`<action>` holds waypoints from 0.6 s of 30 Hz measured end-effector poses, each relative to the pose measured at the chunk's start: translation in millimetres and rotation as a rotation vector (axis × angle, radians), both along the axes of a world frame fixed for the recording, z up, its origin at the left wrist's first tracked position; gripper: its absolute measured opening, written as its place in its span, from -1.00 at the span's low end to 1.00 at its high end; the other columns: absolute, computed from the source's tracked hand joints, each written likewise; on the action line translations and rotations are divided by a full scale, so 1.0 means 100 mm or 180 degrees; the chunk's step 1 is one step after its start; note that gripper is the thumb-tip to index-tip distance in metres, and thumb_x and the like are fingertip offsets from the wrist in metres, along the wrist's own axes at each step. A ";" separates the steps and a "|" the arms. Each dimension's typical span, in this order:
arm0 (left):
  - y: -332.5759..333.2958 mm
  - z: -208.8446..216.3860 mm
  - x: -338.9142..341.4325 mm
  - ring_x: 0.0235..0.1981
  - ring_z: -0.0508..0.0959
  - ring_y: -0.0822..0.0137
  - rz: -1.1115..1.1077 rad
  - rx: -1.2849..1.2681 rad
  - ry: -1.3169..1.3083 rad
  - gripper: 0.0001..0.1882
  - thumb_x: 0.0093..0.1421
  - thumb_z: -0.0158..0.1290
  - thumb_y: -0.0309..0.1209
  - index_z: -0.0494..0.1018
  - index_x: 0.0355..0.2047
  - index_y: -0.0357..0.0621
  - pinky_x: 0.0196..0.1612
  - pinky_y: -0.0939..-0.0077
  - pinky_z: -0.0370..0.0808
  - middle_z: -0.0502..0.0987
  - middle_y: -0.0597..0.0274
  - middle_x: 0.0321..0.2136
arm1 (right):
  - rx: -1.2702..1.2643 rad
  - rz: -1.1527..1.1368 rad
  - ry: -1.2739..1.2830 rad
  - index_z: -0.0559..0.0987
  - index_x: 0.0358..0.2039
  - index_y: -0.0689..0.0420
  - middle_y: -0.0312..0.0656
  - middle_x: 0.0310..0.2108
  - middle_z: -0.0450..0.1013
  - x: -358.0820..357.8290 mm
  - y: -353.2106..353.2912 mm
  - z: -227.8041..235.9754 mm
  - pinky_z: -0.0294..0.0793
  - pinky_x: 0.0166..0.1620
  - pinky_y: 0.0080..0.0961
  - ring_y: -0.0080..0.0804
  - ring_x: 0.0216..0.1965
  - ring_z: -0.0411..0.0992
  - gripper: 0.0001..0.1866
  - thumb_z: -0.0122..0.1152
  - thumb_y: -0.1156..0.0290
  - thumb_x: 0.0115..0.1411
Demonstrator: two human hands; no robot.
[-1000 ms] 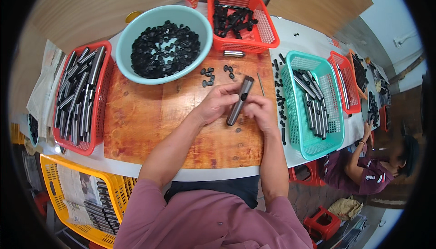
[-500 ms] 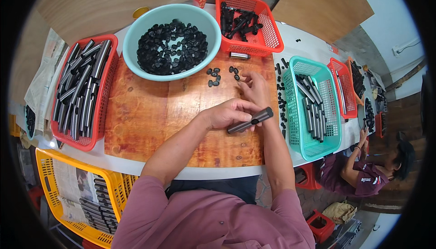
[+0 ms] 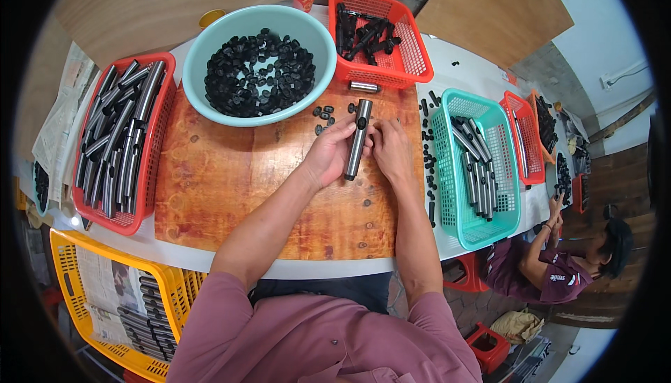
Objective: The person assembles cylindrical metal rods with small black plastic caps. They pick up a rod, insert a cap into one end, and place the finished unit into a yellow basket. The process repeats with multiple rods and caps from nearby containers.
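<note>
In my left hand (image 3: 331,155) is a grey metal tube (image 3: 355,154) with black ends and a dark opening near its far end. The tube points away from me over the wooden board. My right hand (image 3: 392,148) is beside it, its curled fingertips close to the tube's right side. Whatever those fingers pinch is too hidden to make out. Just beyond my left hand lie several small black oval pieces (image 3: 325,112). A short metal tube (image 3: 364,87) rests farther back, by the red basket.
A pale green basin (image 3: 196,96) holds many black pieces. Red baskets (image 3: 166,114) (image 3: 419,61) stand left and back, a green basket (image 3: 458,233) right, all holding parts. A yellow crate (image 3: 175,292) is lower left. At far right a person (image 3: 538,271) sits working beside the table.
The tube has swung from lying slantwise to pointing away from me, and my left hand has moved farther forward. My right hand has come back from the small black pieces to the tube's side.
</note>
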State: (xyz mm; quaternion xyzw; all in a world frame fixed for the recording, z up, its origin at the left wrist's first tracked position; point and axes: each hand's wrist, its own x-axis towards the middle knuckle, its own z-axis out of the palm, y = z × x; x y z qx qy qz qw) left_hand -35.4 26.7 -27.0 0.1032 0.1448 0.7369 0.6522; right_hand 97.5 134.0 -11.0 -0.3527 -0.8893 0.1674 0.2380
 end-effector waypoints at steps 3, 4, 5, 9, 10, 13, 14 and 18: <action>-0.02 0.03 0.01 -0.15 0.56 0.22 0.0061 -0.0105 0.0014 -0.61 0.42 -0.06 -0.40 0.31 0.21 -0.25 -0.04 0.32 0.57 0.53 0.04 -0.08 | 0.0088 -0.0039 -0.0007 0.64 -0.17 0.16 0.02 -0.26 0.51 0.03 -0.02 0.00 0.52 -0.22 -0.05 0.08 -0.25 0.54 -0.83 0.18 0.45 0.26; -0.02 0.04 0.00 -0.15 0.56 0.22 0.0073 -0.0114 0.0044 -0.61 0.42 -0.06 -0.40 0.31 0.20 -0.26 -0.04 0.31 0.57 0.53 0.04 -0.08 | 0.0215 -0.0032 0.0013 0.64 -0.18 0.15 0.01 -0.27 0.51 0.03 -0.02 0.00 0.52 -0.24 -0.07 0.08 -0.27 0.53 -0.83 0.18 0.45 0.26; -0.02 0.05 0.01 -0.15 0.56 0.21 0.0077 -0.0122 0.0075 -0.61 0.42 -0.07 -0.40 0.31 0.20 -0.27 -0.04 0.30 0.57 0.53 0.04 -0.08 | 0.0345 -0.0033 0.0034 0.64 -0.18 0.14 0.01 -0.29 0.50 0.02 -0.02 0.01 0.52 -0.26 -0.10 0.08 -0.30 0.53 -0.84 0.18 0.45 0.26; 0.01 0.04 0.02 -0.15 0.56 0.20 0.0120 -0.0268 0.0100 -0.61 0.43 -0.09 -0.42 0.30 0.21 -0.28 -0.04 0.27 0.56 0.53 0.04 -0.10 | 0.0429 -0.0125 0.0178 0.65 -0.18 0.12 -0.04 -0.30 0.49 0.00 0.02 -0.05 0.52 -0.25 -0.09 0.02 -0.28 0.54 -0.83 0.22 0.44 0.23; 0.01 0.04 0.03 -0.15 0.56 0.20 0.0124 -0.0290 0.0109 -0.61 0.43 -0.09 -0.42 0.30 0.21 -0.28 -0.04 0.26 0.56 0.53 0.04 -0.10 | 0.0305 -0.0135 0.0251 0.65 -0.17 0.12 -0.04 -0.31 0.48 0.01 0.03 -0.05 0.52 -0.25 -0.10 0.01 -0.28 0.54 -0.83 0.24 0.44 0.22; 0.02 -0.01 0.03 -0.15 0.56 0.20 0.0154 -0.0274 0.0123 -0.62 0.43 -0.09 -0.42 0.29 0.20 -0.28 -0.03 0.25 0.56 0.52 0.04 -0.10 | 0.0109 -0.0084 0.0331 0.66 -0.17 0.12 -0.05 -0.32 0.48 0.01 0.01 -0.04 0.52 -0.25 -0.12 -0.01 -0.28 0.53 -0.80 0.28 0.44 0.18; 0.03 -0.02 0.04 -0.15 0.56 0.20 0.0162 -0.0255 0.0130 -0.62 0.43 -0.09 -0.42 0.29 0.20 -0.28 -0.03 0.24 0.56 0.52 0.03 -0.09 | 0.0159 -0.0023 0.0280 0.66 -0.16 0.12 -0.06 -0.31 0.48 0.01 0.01 -0.04 0.52 -0.25 -0.13 -0.02 -0.28 0.53 -0.79 0.29 0.44 0.17; 0.03 -0.02 0.04 -0.15 0.56 0.20 0.0148 -0.0239 0.0190 -0.63 0.43 -0.10 -0.43 0.30 0.19 -0.28 -0.01 0.22 0.56 0.52 0.03 -0.08 | 0.0116 0.0218 0.0180 0.66 -0.13 0.12 -0.07 -0.29 0.48 0.05 0.05 -0.08 0.53 -0.22 -0.15 -0.06 -0.27 0.54 -0.76 0.31 0.46 0.15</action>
